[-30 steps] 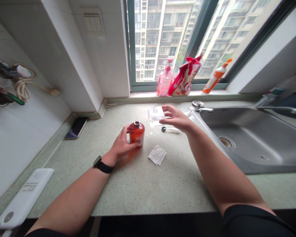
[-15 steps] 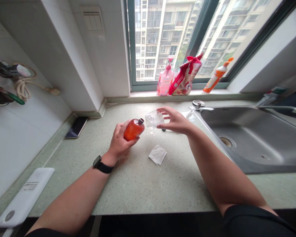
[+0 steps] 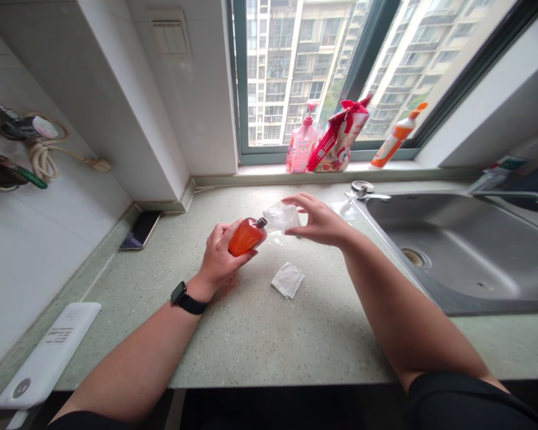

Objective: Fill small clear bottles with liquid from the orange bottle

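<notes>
My left hand [image 3: 224, 254] is wrapped round a bottle of orange-red liquid [image 3: 246, 237], tilted so its dark, narrow neck points up and right. My right hand [image 3: 316, 221] grips a clear plastic container [image 3: 280, 217] between thumb and fingers. The bottle's neck lies right at the left end of the clear container; I cannot tell whether they touch. On the counter just below them is a folded white tissue [image 3: 287, 280]. A small dark thing behind the container is mostly hidden by my right hand.
A steel sink [image 3: 457, 239] is set into the speckled counter [image 3: 269, 346] on the right. A phone [image 3: 140, 230] and a white power bank [image 3: 49, 352] lie at left. Along the windowsill stand a pink pump bottle [image 3: 302, 146], a red bag [image 3: 339, 137] and an orange-white bottle [image 3: 397, 138].
The bottle in my left hand has moved slightly right, bringing its neck closer to the clear container. That container has turned a little in my right hand.
</notes>
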Demonstrator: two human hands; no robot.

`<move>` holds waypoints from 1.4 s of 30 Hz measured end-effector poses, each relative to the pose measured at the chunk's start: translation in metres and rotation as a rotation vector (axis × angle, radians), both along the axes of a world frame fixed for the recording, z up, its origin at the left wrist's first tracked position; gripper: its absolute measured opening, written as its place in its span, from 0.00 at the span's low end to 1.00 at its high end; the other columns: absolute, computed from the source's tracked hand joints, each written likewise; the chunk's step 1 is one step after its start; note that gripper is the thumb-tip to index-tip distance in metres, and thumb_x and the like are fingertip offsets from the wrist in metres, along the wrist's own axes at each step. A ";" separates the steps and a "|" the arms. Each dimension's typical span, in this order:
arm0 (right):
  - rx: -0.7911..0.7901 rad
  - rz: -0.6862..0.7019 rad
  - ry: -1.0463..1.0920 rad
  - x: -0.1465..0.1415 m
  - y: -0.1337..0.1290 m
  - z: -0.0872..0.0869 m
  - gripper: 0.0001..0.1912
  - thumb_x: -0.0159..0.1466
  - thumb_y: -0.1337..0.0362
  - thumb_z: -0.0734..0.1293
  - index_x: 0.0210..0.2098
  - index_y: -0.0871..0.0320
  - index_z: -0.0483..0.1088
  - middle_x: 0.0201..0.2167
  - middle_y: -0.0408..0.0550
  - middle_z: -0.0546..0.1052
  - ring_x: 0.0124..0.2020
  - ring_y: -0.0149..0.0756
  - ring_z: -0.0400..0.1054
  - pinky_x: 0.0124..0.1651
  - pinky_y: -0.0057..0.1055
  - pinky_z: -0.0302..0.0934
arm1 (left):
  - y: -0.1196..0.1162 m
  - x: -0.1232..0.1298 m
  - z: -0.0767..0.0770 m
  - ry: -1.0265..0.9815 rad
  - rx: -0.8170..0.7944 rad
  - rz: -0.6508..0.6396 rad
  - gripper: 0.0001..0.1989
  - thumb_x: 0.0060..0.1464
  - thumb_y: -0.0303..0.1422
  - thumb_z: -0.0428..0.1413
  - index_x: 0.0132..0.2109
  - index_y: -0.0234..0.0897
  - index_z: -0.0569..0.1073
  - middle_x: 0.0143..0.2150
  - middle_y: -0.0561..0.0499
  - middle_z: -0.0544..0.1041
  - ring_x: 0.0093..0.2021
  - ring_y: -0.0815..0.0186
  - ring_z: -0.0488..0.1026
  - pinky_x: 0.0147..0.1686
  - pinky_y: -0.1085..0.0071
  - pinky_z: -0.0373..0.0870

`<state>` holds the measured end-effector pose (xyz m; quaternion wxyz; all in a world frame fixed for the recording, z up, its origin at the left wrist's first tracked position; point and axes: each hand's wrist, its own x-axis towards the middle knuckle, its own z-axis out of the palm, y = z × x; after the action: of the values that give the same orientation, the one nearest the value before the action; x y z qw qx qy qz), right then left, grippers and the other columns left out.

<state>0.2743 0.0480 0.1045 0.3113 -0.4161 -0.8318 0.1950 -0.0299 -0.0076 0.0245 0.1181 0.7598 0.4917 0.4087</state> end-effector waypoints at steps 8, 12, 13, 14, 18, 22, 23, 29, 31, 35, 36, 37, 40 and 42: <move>0.015 0.008 -0.024 -0.001 -0.001 0.000 0.33 0.57 0.56 0.80 0.61 0.45 0.74 0.59 0.52 0.76 0.61 0.55 0.72 0.66 0.59 0.69 | 0.001 0.000 -0.001 0.034 0.023 0.002 0.42 0.58 0.54 0.68 0.75 0.51 0.67 0.58 0.44 0.71 0.57 0.50 0.74 0.60 0.50 0.74; 0.027 -0.001 -0.035 -0.001 -0.002 0.001 0.33 0.57 0.57 0.80 0.61 0.44 0.75 0.58 0.52 0.76 0.60 0.56 0.72 0.65 0.59 0.70 | 0.001 0.001 -0.002 0.043 0.028 -0.002 0.43 0.58 0.54 0.68 0.75 0.51 0.66 0.58 0.44 0.71 0.57 0.50 0.74 0.60 0.49 0.74; 0.034 -0.004 -0.039 -0.002 -0.003 0.001 0.33 0.57 0.57 0.80 0.61 0.44 0.75 0.57 0.52 0.76 0.59 0.56 0.72 0.65 0.60 0.70 | 0.001 0.001 -0.002 0.044 0.028 -0.002 0.42 0.58 0.54 0.68 0.75 0.51 0.66 0.58 0.43 0.71 0.57 0.50 0.74 0.60 0.49 0.74; 0.043 -0.005 -0.042 -0.002 -0.003 0.001 0.33 0.57 0.57 0.80 0.61 0.44 0.74 0.57 0.52 0.76 0.60 0.56 0.72 0.65 0.60 0.69 | 0.001 0.001 -0.002 0.045 0.027 -0.002 0.42 0.59 0.54 0.68 0.75 0.51 0.66 0.58 0.43 0.71 0.57 0.50 0.74 0.60 0.48 0.74; 0.075 0.002 -0.045 -0.002 -0.004 0.002 0.34 0.57 0.57 0.80 0.62 0.43 0.74 0.57 0.52 0.75 0.61 0.58 0.71 0.67 0.61 0.68 | 0.000 0.002 -0.002 0.038 0.012 -0.003 0.42 0.59 0.55 0.67 0.75 0.51 0.66 0.57 0.44 0.72 0.56 0.50 0.74 0.59 0.48 0.74; 0.107 0.016 -0.045 -0.003 -0.005 0.003 0.35 0.59 0.57 0.80 0.64 0.41 0.73 0.58 0.52 0.75 0.61 0.57 0.72 0.68 0.61 0.67 | 0.000 0.003 -0.001 0.028 -0.004 -0.007 0.41 0.60 0.56 0.66 0.75 0.51 0.66 0.58 0.44 0.72 0.56 0.50 0.75 0.59 0.49 0.75; 0.114 0.019 -0.043 -0.003 -0.005 0.003 0.35 0.59 0.57 0.79 0.65 0.41 0.72 0.58 0.52 0.75 0.61 0.57 0.71 0.68 0.61 0.67 | -0.001 0.003 -0.001 0.027 -0.005 -0.007 0.41 0.60 0.56 0.66 0.75 0.51 0.66 0.58 0.43 0.72 0.56 0.50 0.75 0.59 0.49 0.75; 0.130 0.023 -0.052 -0.003 -0.006 0.003 0.37 0.60 0.57 0.78 0.68 0.40 0.71 0.58 0.52 0.74 0.62 0.57 0.71 0.68 0.61 0.67 | 0.000 0.003 -0.001 0.026 0.001 -0.005 0.41 0.60 0.57 0.65 0.74 0.51 0.66 0.58 0.44 0.73 0.56 0.50 0.74 0.59 0.49 0.74; 0.140 0.026 -0.051 -0.003 -0.006 0.003 0.37 0.60 0.58 0.78 0.68 0.40 0.71 0.59 0.52 0.74 0.62 0.57 0.71 0.68 0.61 0.67 | 0.000 0.003 -0.001 0.037 0.010 -0.004 0.41 0.60 0.57 0.66 0.74 0.51 0.67 0.58 0.44 0.74 0.57 0.49 0.74 0.61 0.48 0.72; 0.155 0.029 -0.040 -0.004 -0.007 0.004 0.37 0.60 0.58 0.78 0.68 0.40 0.71 0.59 0.53 0.74 0.62 0.57 0.71 0.69 0.61 0.66 | 0.000 0.003 0.000 0.069 0.028 0.010 0.41 0.60 0.56 0.65 0.74 0.48 0.67 0.57 0.43 0.75 0.57 0.49 0.73 0.62 0.47 0.70; 0.155 0.029 -0.036 -0.005 -0.007 0.004 0.37 0.60 0.58 0.78 0.68 0.41 0.71 0.59 0.53 0.74 0.62 0.57 0.71 0.69 0.61 0.65 | 0.000 0.003 0.000 0.075 0.031 0.012 0.41 0.60 0.56 0.65 0.74 0.48 0.67 0.57 0.43 0.76 0.57 0.49 0.73 0.62 0.48 0.69; 0.154 0.028 -0.033 -0.005 -0.008 0.005 0.37 0.60 0.58 0.78 0.68 0.41 0.70 0.60 0.53 0.74 0.63 0.58 0.71 0.69 0.61 0.65 | 0.000 0.003 0.000 0.078 0.034 0.012 0.41 0.60 0.56 0.65 0.74 0.48 0.67 0.57 0.43 0.76 0.57 0.49 0.73 0.62 0.48 0.69; 0.158 0.010 -0.035 -0.007 -0.009 0.006 0.35 0.60 0.59 0.78 0.66 0.41 0.71 0.60 0.52 0.75 0.62 0.58 0.71 0.69 0.61 0.65 | 0.000 0.003 0.000 0.080 0.041 0.010 0.40 0.61 0.56 0.65 0.74 0.48 0.67 0.57 0.43 0.77 0.56 0.50 0.73 0.62 0.48 0.68; 0.169 -0.006 -0.042 -0.007 -0.010 0.007 0.34 0.59 0.60 0.78 0.64 0.42 0.71 0.60 0.51 0.76 0.62 0.58 0.71 0.68 0.61 0.66 | 0.000 0.003 0.001 0.078 0.042 0.012 0.40 0.60 0.56 0.66 0.74 0.48 0.67 0.57 0.44 0.77 0.56 0.50 0.73 0.63 0.48 0.68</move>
<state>0.2669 0.0379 0.1115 0.3286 -0.3947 -0.8504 0.1142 -0.0264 -0.0080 0.0251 0.0806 0.7746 0.4917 0.3895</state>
